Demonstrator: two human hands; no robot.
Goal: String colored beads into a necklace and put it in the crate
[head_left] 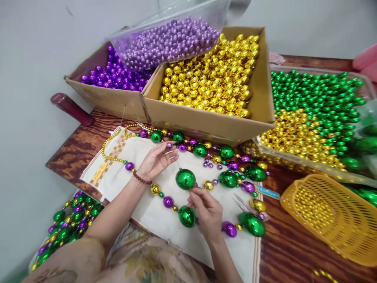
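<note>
My left hand (159,159) pinches a small purple bead (169,145) between thumb and forefinger, its other fingers loosely curled. From near those fingers a thin thread runs down to a large green bead (185,179). Just under that bead, my right hand (207,210) is closed on the beaded strand; the exact grip is partly hidden by the fingers. The bead necklace (168,202), in green, purple and gold, lies in a loop over a white cloth (141,216). Its chain of small gold beads (105,146) passes to the left of my left wrist.
Cardboard boxes hold purple beads (118,78) and gold beads (203,86); a clear tub (167,43) of lilac beads rests on them. On the right are a bin of green beads (318,94) and a yellow basket (350,232). Small scissors (240,202) lie on the cloth.
</note>
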